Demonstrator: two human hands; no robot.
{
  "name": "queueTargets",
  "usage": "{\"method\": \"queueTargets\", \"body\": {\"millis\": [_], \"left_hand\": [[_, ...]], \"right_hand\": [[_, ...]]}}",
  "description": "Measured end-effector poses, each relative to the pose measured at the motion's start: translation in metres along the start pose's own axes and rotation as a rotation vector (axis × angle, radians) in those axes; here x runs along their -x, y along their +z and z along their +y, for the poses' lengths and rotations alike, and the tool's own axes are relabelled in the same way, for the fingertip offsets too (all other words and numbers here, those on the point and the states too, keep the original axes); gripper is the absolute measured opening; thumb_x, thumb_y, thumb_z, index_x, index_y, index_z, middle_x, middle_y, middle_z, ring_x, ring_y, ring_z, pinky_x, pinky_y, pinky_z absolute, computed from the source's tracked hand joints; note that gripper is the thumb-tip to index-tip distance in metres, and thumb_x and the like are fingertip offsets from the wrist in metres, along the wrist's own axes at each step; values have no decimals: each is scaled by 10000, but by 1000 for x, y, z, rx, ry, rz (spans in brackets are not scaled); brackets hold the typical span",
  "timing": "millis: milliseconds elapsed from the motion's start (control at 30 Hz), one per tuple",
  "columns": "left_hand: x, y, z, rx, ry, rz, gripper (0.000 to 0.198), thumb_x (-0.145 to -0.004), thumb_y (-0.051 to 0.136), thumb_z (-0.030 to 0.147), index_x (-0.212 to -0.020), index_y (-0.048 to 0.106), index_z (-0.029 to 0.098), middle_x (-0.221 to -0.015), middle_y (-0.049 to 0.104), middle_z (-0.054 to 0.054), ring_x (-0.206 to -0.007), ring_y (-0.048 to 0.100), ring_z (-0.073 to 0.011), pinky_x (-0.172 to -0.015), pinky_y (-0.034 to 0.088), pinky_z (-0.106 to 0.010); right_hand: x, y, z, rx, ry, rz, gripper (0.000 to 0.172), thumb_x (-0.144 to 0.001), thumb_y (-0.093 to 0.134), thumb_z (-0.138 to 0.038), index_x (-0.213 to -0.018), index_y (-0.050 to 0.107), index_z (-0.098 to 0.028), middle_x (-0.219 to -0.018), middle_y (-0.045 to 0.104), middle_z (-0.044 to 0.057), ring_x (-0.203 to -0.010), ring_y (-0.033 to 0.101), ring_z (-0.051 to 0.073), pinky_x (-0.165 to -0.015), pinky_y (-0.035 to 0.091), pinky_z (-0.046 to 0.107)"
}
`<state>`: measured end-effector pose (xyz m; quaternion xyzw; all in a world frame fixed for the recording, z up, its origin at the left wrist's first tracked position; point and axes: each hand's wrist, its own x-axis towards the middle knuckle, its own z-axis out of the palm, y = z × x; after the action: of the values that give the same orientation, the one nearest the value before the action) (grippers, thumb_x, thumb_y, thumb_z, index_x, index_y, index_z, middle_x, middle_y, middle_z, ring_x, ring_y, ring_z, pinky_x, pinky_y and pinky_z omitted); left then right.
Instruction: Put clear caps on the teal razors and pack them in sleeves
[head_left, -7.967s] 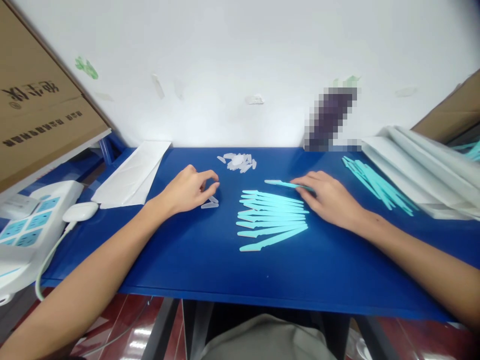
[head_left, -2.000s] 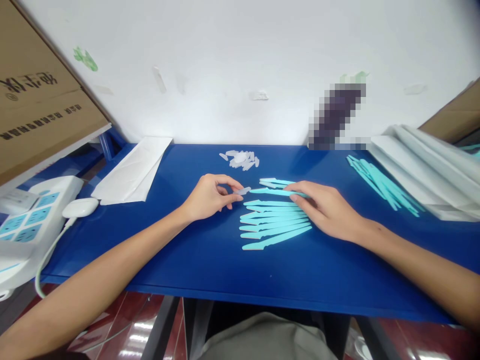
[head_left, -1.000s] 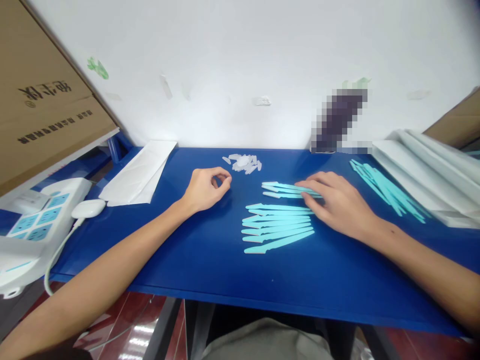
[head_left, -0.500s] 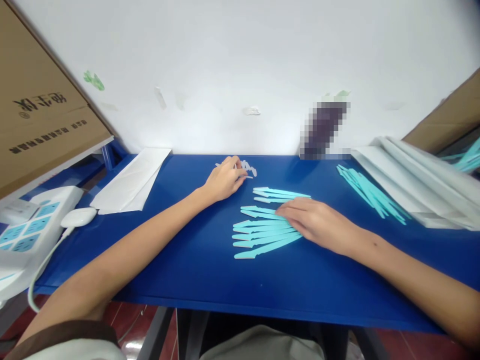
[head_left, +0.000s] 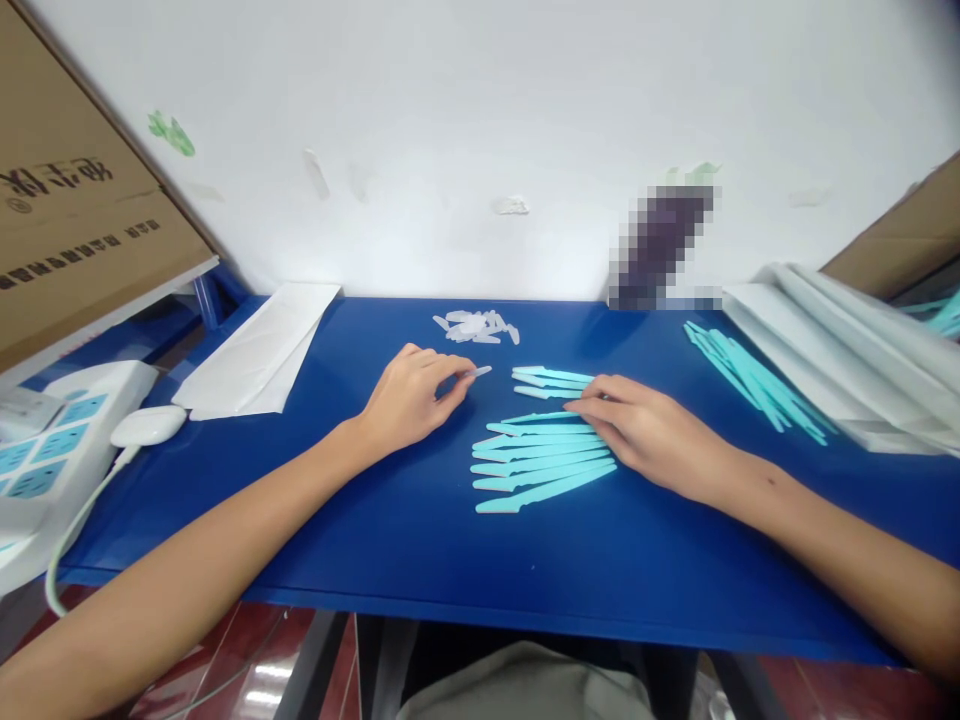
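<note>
My left hand pinches a small translucent blade cap between thumb and forefinger, its tip pointing right. Beyond it, against the back of the table, lies a loose pile of the same caps. My right hand is closed on the handle end of a turquoise eyebrow razor, whose blade end points left toward my other hand. Several more razors lie fanned out below it. A smaller group of razors rests above, partly hidden behind my right fingers.
A further bundle of turquoise razors lies at the right, beside white plastic bags. White sheets lie on the left of the blue table. A power strip, a white plug with cable and a cardboard box stand farther left.
My left hand has come back from the cap pile toward me, bringing one cap. My right hand has drawn one razor slightly apart from the fanned row.
</note>
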<state>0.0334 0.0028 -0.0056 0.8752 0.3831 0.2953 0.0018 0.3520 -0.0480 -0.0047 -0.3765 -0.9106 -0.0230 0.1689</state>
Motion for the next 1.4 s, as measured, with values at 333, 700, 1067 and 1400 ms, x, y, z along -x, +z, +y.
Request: {"method": "queueTargets", "body": {"millis": [333, 700, 1067, 1400], "left_hand": [[-5, 1, 11, 751, -413, -17, 359, -944, 653, 425, -1204, 716, 185, -1017, 754, -75, -564, 607, -102, -505, 465, -245], [-6, 6, 17, 976, -499, 16, 383, -847, 782, 420, -1140, 700, 187, -872, 773, -40, -838, 726, -179, -783, 559, -305], [-6, 7, 16, 953, -483, 70, 278, -806, 825, 424, -871, 708, 180, -942, 775, -68, -902, 741, -206, -802, 574, -314], [-6, 6, 15, 1017, -470, -10, 240, -818, 818, 406, -902, 763, 188, -1010, 788, -75, -940, 742, -206, -910, 585, -360]], "right_hand": [[-3, 0, -7, -69, 37, 125, 219, -1028, 475, -178, -1162, 648, -173, -1012, 735, 95, -912, 689, 229, -821, 561, 384], [-2, -3, -11, -132, 35, 183, 249, -1030, 471, -162, -1193, 656, -198, -1003, 731, 86, -863, 705, 204, -741, 580, 340], [-1, 1, -3, -126, 59, 198, 218, -1026, 480, -145, -1171, 636, -194, -1106, 740, 84, -953, 726, 205, -803, 589, 334], [0, -1, 0, -97, 104, 219, 254, -1031, 469, -180, -1227, 620, -238, -1028, 763, 52, -855, 736, 209, -737, 581, 341]]}}
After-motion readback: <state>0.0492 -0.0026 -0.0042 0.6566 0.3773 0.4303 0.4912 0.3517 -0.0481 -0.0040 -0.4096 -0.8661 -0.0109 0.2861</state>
